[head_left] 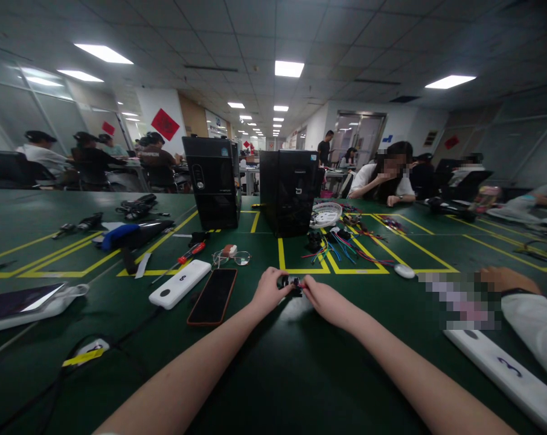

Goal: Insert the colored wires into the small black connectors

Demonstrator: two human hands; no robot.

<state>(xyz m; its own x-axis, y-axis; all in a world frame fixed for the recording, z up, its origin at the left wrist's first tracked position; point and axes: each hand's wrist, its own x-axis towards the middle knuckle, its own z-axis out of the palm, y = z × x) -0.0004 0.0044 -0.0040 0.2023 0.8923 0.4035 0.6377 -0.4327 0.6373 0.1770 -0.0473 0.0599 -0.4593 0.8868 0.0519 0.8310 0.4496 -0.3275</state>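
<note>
In the middle of the green table [300, 362], my left hand [270, 289] is closed on a small black part [293, 284] with a lighter patch on it. Its exact kind is too small to tell. My right hand [317, 293] pinches at the part's right side, where a bit of red shows at the fingertips; what they grip is mostly hidden. A phone with an orange-brown edge [212, 296] lies left of my left hand. Beyond it are a pair of glasses [242, 258] and a white power bank marked 8 [180, 284].
Two black computer towers [215, 181] stand ahead, near a white basket [326, 215] and coloured wires [341, 248]. A red-handled screwdriver [191, 252] lies left. At right are a white mouse [404, 271], a white bar marked 3 [509, 368] and another person's hand [509, 280].
</note>
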